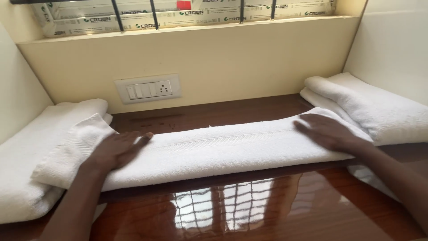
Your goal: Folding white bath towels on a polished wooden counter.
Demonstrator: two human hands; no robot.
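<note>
Domestic or lodging room, most likely a bedroom or hotel-type interior. Indicated by a glossy wooden tabletop [267, 209] set in a cream-walled window recess, a wall switch plate with socket [148, 89], window bars [154, 13], and folded white towels [379, 105] stacked at both sides.

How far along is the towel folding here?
Done, it seems: folded white towels lie stacked at the left and the right. In hand: a long folded towel lies across the glossy wooden table, with the left hand and right hand flat on its ends. Left: probably folding that strip shorter.
</note>
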